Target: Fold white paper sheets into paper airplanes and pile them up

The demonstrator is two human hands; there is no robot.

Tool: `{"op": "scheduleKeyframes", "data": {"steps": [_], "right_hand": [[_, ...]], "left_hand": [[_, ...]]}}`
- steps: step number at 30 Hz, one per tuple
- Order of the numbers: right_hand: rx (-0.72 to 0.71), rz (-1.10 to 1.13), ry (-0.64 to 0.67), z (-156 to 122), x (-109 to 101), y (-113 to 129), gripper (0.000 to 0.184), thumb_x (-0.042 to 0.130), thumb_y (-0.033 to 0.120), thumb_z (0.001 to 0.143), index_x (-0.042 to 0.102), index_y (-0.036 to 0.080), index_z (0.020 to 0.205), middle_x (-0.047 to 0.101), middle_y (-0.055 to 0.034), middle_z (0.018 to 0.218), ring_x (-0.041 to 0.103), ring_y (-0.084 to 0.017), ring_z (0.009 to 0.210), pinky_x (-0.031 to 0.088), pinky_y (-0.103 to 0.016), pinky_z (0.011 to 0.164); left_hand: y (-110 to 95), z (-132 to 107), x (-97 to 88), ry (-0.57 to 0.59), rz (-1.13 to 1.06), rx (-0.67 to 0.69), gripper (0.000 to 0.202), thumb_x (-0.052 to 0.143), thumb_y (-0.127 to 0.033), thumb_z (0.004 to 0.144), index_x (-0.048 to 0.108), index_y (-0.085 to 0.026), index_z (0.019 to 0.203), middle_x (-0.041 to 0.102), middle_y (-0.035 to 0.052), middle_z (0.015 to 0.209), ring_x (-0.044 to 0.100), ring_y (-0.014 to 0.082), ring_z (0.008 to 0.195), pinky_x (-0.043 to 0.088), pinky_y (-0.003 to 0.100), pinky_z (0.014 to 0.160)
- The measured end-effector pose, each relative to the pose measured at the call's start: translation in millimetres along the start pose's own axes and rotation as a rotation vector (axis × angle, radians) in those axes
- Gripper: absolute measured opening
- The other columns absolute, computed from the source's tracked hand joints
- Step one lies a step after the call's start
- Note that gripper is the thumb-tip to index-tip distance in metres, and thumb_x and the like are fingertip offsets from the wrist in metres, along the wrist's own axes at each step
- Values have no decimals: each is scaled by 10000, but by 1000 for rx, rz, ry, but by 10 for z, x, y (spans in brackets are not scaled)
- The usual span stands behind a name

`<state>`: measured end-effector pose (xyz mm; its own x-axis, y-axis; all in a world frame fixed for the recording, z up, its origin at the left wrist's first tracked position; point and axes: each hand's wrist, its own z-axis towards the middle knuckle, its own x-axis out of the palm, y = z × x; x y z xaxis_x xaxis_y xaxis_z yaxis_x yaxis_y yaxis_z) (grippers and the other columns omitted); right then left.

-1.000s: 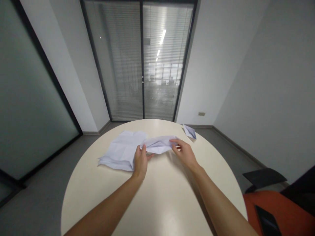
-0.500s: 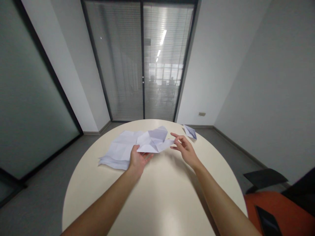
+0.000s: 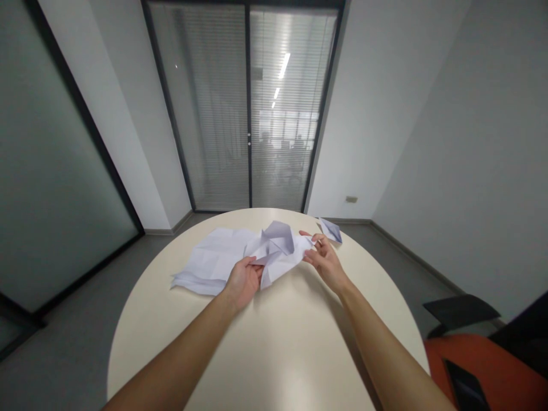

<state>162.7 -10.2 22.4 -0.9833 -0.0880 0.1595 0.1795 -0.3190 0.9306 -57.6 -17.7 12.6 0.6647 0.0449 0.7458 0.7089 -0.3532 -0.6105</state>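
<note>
A creased, partly folded sheet of white paper is held up above the table between both hands. My left hand grips its near left edge, thumb on top and fingers curled beneath. At the paper's right corner, my right hand pinches it between thumb and fingertips. Left of the held sheet lies a stack of creased white paper, its near edge lifted and wavy. A small folded paper piece rests near the far right rim, just beyond my right hand.
The round cream table spans the space before me. To the right stands an orange chair with a black armrest and a dark phone-like slab on its seat. Beyond the table are glass doors with blinds.
The held paper has tilted and shifted slightly right, with a flap now hanging toward me. My left hand has moved a little right and closed further; my right hand now grips more of the corner.
</note>
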Motion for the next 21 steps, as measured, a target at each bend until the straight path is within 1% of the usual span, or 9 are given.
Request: {"op": "scheduleKeyframes", "data": {"steps": [2,4,7,10,12,14,16,17,21], "right_hand": [[42,10,9,1,19,-19,449,757,528,734,439,295,948,593,-51,1387,661,-243,1045,567,-397,814],[65,25,-22,13,30,-47,431,703,570,780,409,285,915,631,-42,1308,675,-221,985,569,-385,796],[50,32,-112,47,29,-116,506,764,509,738,336,279,876,668,-10,1146,667,-191,923,566,-349,768],[68,11,-235,88,-1,-195,570,804,479,683,310,286,892,653,33,938,653,-174,814,554,-310,692],[99,-10,-331,110,-33,-231,570,797,501,678,327,287,918,619,51,835,636,-167,715,526,-284,612],[127,-35,-384,122,-64,-243,558,791,498,680,366,288,973,597,57,774,624,-174,662,491,-271,551],[152,-45,-364,121,-83,-232,547,774,469,696,410,290,1062,612,46,771,635,-192,677,488,-281,548],[164,-37,-332,116,-86,-221,547,763,452,707,428,294,1109,633,34,802,649,-200,709,505,-293,573],[162,42,-146,77,-61,-164,601,734,344,701,462,324,1236,699,-11,1043,682,-216,895,556,-351,761]], "left_hand": [[10,9,-13,24,32,48,257,490,-118,857,638,-67,1062,746,171,988,733,253,935,585,404,920],[48,13,-24,24,92,157,217,541,-110,848,651,-86,1033,749,159,1018,726,248,966,571,398,946],[129,1,-31,32,175,268,189,617,-131,833,669,-109,1013,746,147,1076,703,259,1048,548,413,982],[183,-25,-27,69,218,276,215,671,-172,805,696,-122,1012,741,151,1111,663,287,1146,525,433,1009],[193,-41,-22,112,262,283,241,703,-177,767,720,-127,1002,738,151,1133,636,299,1196,504,423,1033],[192,-48,-20,162,313,292,267,716,-174,741,738,-132,1004,731,145,1166,618,302,1222,492,403,1047],[185,-41,-22,178,332,302,280,710,-175,749,741,-145,1025,730,132,1174,620,293,1219,496,385,1042],[178,-34,-25,162,317,305,271,697,-177,767,736,-149,1033,735,127,1161,630,285,1202,505,381,1030],[112,10,-39,-15,143,270,196,589,-153,864,682,-118,1033,751,134,1045,710,244,1000,568,389,937]]}}
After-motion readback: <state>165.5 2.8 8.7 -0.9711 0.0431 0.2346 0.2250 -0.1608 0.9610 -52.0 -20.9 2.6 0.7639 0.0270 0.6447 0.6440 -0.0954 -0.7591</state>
